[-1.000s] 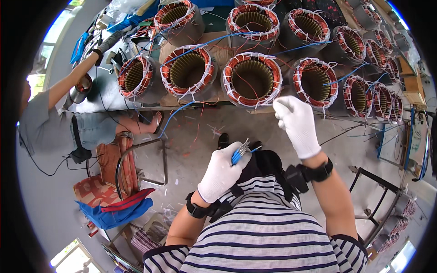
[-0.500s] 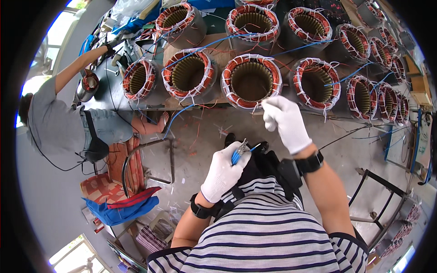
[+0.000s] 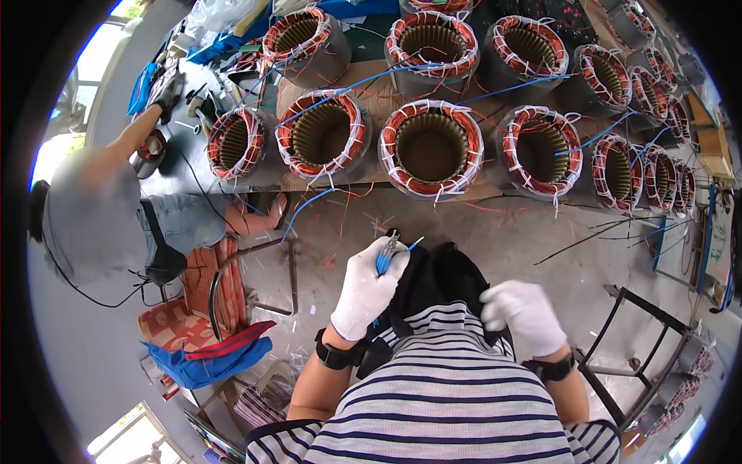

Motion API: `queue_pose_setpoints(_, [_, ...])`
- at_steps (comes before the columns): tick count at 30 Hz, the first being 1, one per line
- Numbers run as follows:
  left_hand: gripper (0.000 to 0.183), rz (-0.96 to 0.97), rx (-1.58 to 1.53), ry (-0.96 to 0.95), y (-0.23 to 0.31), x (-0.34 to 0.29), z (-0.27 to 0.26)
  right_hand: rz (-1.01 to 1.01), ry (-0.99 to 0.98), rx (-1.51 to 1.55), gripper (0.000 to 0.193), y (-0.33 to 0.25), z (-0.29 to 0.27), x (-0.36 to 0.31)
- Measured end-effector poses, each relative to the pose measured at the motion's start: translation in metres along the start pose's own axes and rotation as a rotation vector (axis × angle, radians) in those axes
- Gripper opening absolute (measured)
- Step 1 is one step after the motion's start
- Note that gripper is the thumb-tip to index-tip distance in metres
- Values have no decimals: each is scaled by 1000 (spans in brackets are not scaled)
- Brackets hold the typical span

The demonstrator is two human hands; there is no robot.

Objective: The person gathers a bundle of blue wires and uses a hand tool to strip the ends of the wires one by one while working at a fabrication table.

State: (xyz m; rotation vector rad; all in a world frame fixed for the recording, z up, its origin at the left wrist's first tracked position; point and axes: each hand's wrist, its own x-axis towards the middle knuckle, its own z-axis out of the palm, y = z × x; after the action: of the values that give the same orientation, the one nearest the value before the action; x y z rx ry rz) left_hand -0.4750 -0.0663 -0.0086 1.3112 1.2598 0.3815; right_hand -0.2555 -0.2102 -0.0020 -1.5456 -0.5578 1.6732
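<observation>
Left hand [image 3: 367, 290] (gloved) grips blue-handled pliers [image 3: 384, 255] below stator [image 3: 430, 145].

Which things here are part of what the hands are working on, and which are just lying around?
In hand:
- left hand, gloved, gripping blue-handled pliers
- right hand, gloved, drawn back against the striped shirt, holding nothing visible
- nearest wound stator on the bench ahead

Lying about:
- metal-frame chair
- blue and red cloth on the floor
- another person working at the left
</observation>
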Motion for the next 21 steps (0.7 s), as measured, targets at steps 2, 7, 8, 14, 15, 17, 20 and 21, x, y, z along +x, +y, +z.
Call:
queue_pose_setpoints(2, [10,26,20,-39,-3,1,4,-71,-69,67,23,-19,31,29])
queue_pose_setpoints(7, [10,62,88,-83,2,0,16,-245,321,199,16,-54,40,97])
queue_pose_setpoints(8, [10,64,94,-98,2,1,19,-253,289,167,17,-52,40,102])
queue_pose_setpoints(14, [9,142,49,49,-13,9,46,-499,387,-1,10,-4,42,86])
queue_pose_setpoints(15, [9,137,45,53,-14,12,51,-478,394,21,10,-2,43,83])
queue_pose_setpoints(17, [8,209,-35,107,-13,20,61,-495,402,11,10,-3,46,82])
queue_pose_setpoints(20, [12,209,0,118,-5,31,65,-560,341,-53,13,-3,41,85])
queue_pose_setpoints(21, [14,193,16,106,-3,33,66,-558,344,-55,13,-7,38,84])
